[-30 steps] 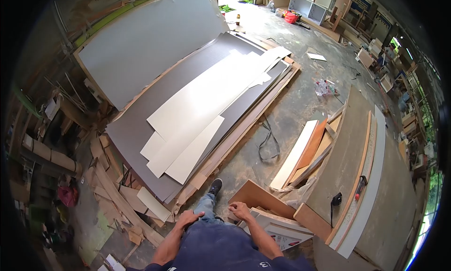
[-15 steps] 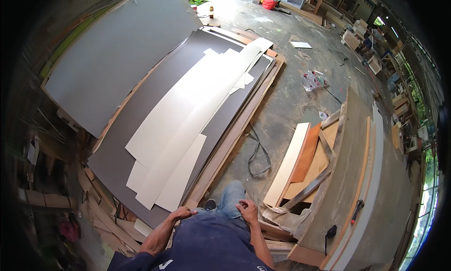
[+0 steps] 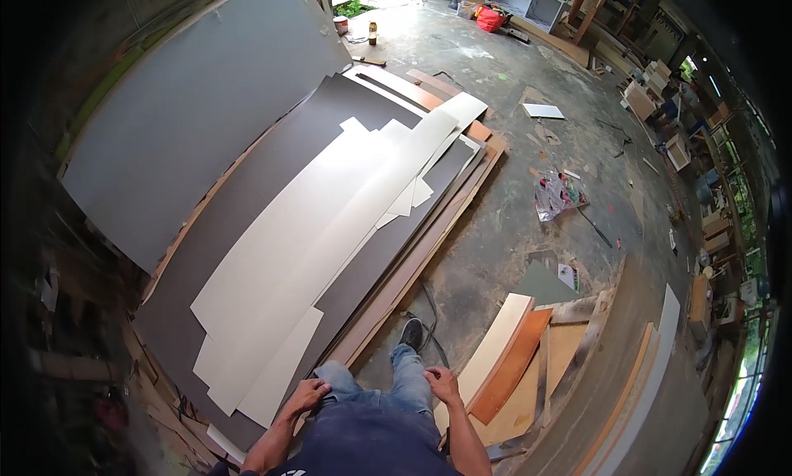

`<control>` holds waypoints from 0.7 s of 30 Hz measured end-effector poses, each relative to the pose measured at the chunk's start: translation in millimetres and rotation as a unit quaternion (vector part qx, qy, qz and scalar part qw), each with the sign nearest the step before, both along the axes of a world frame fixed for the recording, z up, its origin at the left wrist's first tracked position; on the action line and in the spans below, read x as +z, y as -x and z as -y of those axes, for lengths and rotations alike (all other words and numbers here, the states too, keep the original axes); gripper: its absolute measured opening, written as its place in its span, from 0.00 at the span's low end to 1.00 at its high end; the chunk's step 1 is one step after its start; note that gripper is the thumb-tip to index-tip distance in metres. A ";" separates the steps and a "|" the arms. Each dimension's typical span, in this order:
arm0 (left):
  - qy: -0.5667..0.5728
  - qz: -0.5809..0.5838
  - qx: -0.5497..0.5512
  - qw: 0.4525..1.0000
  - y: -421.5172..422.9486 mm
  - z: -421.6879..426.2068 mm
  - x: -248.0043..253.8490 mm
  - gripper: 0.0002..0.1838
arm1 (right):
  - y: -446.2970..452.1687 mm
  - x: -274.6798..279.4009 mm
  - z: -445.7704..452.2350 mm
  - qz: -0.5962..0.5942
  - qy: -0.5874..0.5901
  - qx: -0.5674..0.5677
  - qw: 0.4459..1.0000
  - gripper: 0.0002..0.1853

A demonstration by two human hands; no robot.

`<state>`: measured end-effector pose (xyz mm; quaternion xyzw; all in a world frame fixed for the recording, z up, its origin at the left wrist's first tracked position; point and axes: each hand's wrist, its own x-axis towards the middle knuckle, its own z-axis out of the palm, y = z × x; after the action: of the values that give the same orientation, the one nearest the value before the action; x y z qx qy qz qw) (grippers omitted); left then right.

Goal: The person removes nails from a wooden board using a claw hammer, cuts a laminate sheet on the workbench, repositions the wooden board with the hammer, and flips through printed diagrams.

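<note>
The white sheets (image 3: 297, 245) lie overlapped on the dark board (image 3: 375, 257), presumably for flat support. At the board's near end, left hand (image 3: 306, 393) and right hand (image 3: 443, 385) are beside the jeans (image 3: 410, 377), fingers curled; whether they grip anything cannot be told.

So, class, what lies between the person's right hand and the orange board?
In the head view, a long cream board lies between the right hand and the orange board.
</note>
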<state>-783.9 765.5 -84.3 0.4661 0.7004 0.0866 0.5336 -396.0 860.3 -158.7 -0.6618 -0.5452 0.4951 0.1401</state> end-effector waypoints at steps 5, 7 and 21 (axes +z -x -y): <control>0.044 0.079 0.059 0.994 -29.2 -103.5 51.5 0.21 | -19.9 -32.7 -164.0 -0.014 0.041 0.037 0.998 0.16; 0.065 0.103 0.081 0.989 -26.5 -131.5 39.5 0.19 | -15.9 -37.4 -205.6 0.003 0.034 0.045 0.998 0.16; -0.051 0.166 0.422 0.890 -65.6 -436.0 -120.7 0.13 | 100.7 -119.8 -452.8 -0.028 0.203 0.187 0.961 0.15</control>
<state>-718.3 1201.5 -205.0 0.1317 0.7271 0.4156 0.5304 -496.7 1313.1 -278.5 -0.5480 -0.5435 0.6312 -0.0766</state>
